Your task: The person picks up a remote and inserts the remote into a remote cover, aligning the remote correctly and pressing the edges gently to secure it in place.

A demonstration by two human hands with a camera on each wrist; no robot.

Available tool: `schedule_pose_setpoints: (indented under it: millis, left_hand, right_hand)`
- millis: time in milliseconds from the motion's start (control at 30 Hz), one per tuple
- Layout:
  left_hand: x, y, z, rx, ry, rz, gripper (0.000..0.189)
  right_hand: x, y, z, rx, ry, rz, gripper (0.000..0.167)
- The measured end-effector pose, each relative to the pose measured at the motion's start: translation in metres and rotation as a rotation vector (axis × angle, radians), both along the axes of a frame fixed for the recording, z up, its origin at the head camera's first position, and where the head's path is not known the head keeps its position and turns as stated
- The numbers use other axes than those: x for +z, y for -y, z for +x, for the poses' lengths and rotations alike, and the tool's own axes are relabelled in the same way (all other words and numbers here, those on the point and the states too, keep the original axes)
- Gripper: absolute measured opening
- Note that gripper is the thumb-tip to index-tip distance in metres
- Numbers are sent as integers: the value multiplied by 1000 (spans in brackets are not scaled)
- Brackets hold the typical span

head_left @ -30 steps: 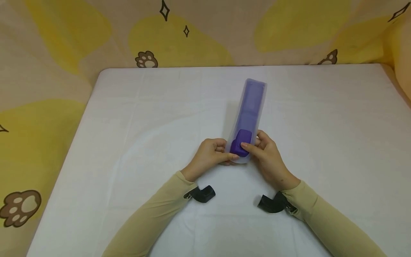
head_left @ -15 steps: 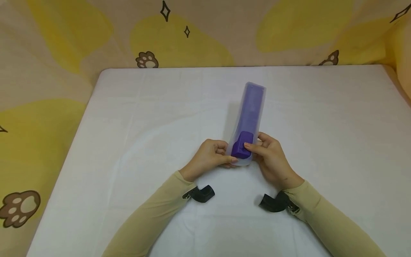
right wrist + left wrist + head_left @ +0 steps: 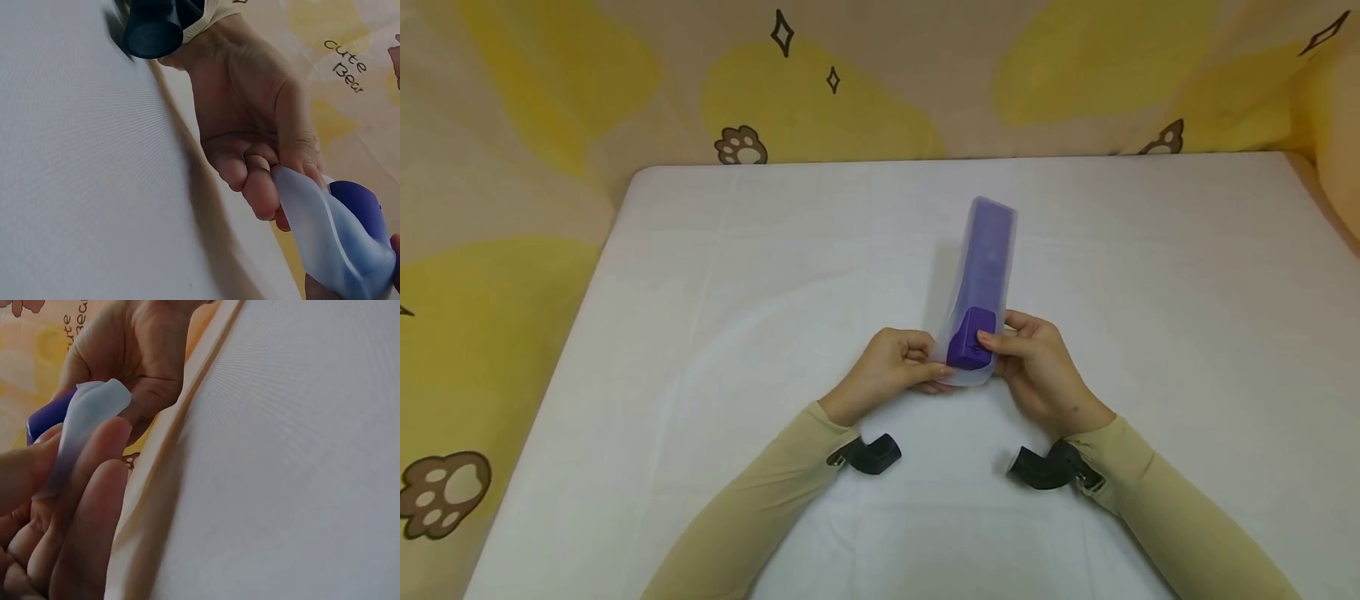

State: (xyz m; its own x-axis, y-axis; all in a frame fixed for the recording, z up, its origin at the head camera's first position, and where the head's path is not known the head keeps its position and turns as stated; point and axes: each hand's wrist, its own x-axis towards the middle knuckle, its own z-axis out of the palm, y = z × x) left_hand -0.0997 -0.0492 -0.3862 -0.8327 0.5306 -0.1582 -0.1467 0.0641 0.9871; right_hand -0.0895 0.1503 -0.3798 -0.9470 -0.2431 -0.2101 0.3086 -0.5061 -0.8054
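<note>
A long, narrow case of see-through purple plastic (image 3: 988,254) is held tilted over the table, its far end pointing away. On its near end sits a dark purple latch-like piece (image 3: 967,350). The left hand (image 3: 883,371) pinches the near left corner, thumb on top and fingers beneath. At the right edge, the right hand (image 3: 1047,371) grips the case, its thumb lying on the dark purple piece. In the left wrist view the pale end of the case (image 3: 94,415) shows between thumb and fingers. The right wrist view shows the case's bowed, frosted side (image 3: 319,228).
A white cloth covers the table (image 3: 760,275). Behind it hangs a yellow and beige curtain (image 3: 880,83) with paw prints. Black wrist mounts (image 3: 868,454) stick out from both sleeves, low over the tabletop.
The case's far end has dropped slightly toward the person. The dark purple piece has shifted a little to the right and turned, and the right hand has moved slightly right with it.
</note>
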Motion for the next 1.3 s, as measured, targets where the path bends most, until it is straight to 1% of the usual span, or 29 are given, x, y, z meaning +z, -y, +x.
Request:
schedule_pose_setpoints:
  millis: [100,233,300,400,467,533,600,667,733,833,933,1067,1167,1300]
  left_hand:
    - [-1,1,0,-25,17,45,28]
    - [-1,2,0,-59,25,104,23]
    - [0,2,0,-78,3,116,20]
    - [-1,5,0,-106,-70,99,20]
    - [-1,6,1,-124,-106,93,18]
    - [-1,6,2,-141,-123,104,15]
    - [-1,6,2,-149,-109,129,13]
    - [-1,6,2,-140,-105,136,12]
    - [0,5,2,-122,-104,122,11]
    - [0,5,2,-102,-105,91,10]
    - [-1,4,1,-97,-80,86,10]
    - [-2,4,0,-84,-74,61,12]
    - [-2,4,0,-74,-74,45,13]
    - [-3,5,-1,-80,-69,36,14]
  right_hand:
    - [1,-2,-1,16,26,-29,22]
    - [3,-5,-3,53,47,-59,21]
    - [4,-6,-4,71,60,-69,21]
    - [5,-8,-5,104,105,-89,22]
    - [6,-8,-5,122,131,-93,23]
    - [6,-8,-5,130,139,-90,23]
    - [6,-8,-5,124,126,-78,22]
    - [6,-8,-4,114,102,-62,20]
    - [5,-8,-4,100,82,-56,19]
    - [4,-8,-4,98,54,-54,24]
    - [3,-8,-3,117,26,-56,31]
    - [0,-9,-3,150,-10,-47,34]
    - [-2,-9,-3,160,-18,-45,32]
    - [-4,-10,-2,173,-7,-68,22]
